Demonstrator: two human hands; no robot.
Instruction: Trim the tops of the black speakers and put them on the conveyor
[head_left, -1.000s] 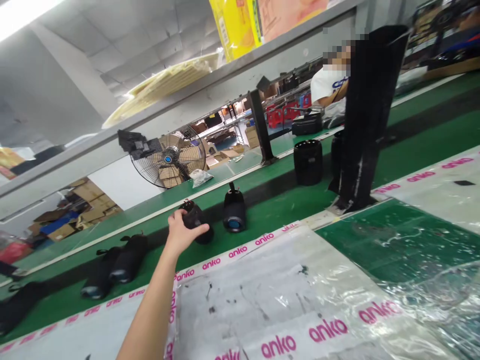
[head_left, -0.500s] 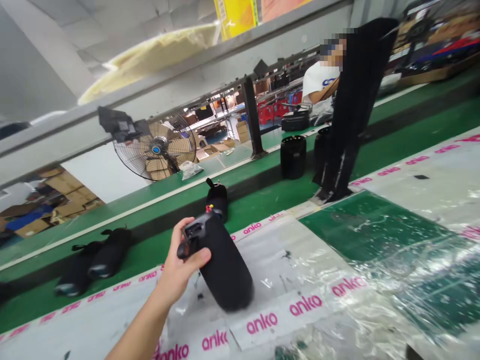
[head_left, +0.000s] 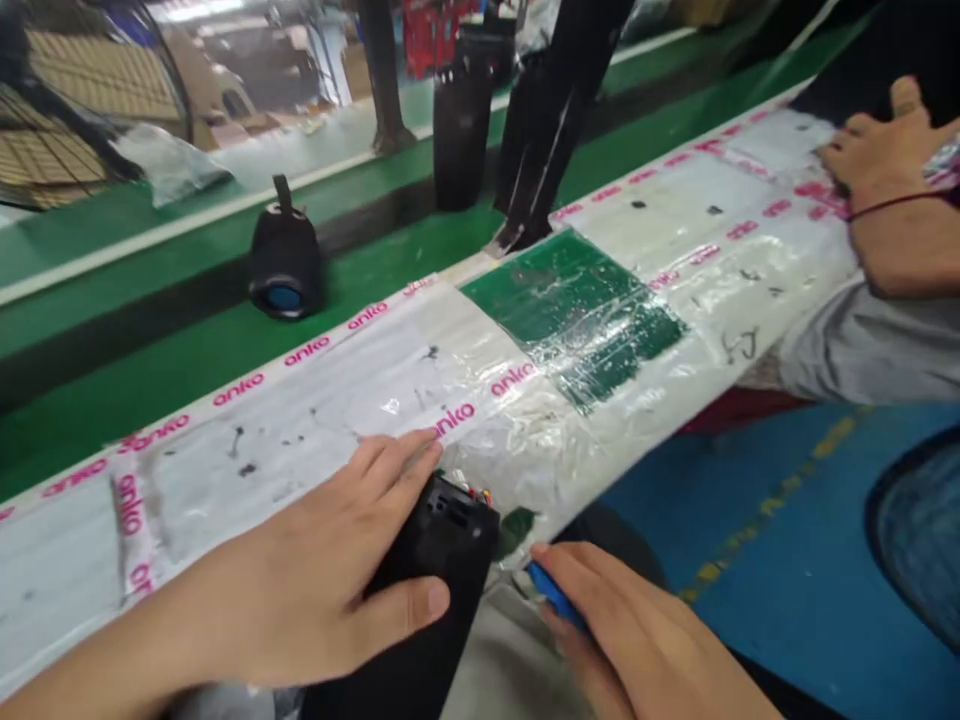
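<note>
Lying across the near edge of the bench and my lap is a black cylindrical speaker [head_left: 442,570], with small red and yellow wires sticking out at its far end. My left hand [head_left: 330,560] grips it from the left, thumb across its top and fingers along its far side. Close by on the right, my right hand [head_left: 622,630] is closed round a small blue object [head_left: 556,592]. Only a blue edge of that object shows, so its kind is hidden.
White sheeting with pink-lettered tape covers the bench [head_left: 300,440]. A looped black speaker [head_left: 285,262] stands on the green conveyor [head_left: 367,270], near black cylinders [head_left: 461,135] and a dark post [head_left: 555,120]. Another person's hand [head_left: 885,150] rests at the far right.
The view has swung down and right. My left hand has brought the speaker back towards me. My right hand has come into view, holding something blue.
</note>
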